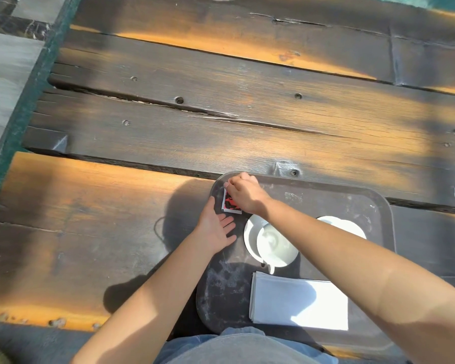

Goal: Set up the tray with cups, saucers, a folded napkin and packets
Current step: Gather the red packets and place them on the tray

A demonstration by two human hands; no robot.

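Observation:
A dark, scuffed tray (336, 203) lies on the wooden table in front of me. In its far left corner sit red, black and white packets (230, 204), with my right hand (243, 194) closed on their top edge. My left hand (217, 228) rests flat and open on the tray's left rim, just below the packets. A white cup on a saucer (269, 241) stands mid-tray, partly under my right forearm. A second white cup and saucer (344, 225) shows behind that forearm. A folded white napkin (298, 302) lies at the near side.
The table (221, 114) is made of dark, cracked planks with screw holes and sunlit orange patches. Its left edge has a green metal frame (24, 109), with grey floor beyond. My jeans (237, 346) press against the near edge.

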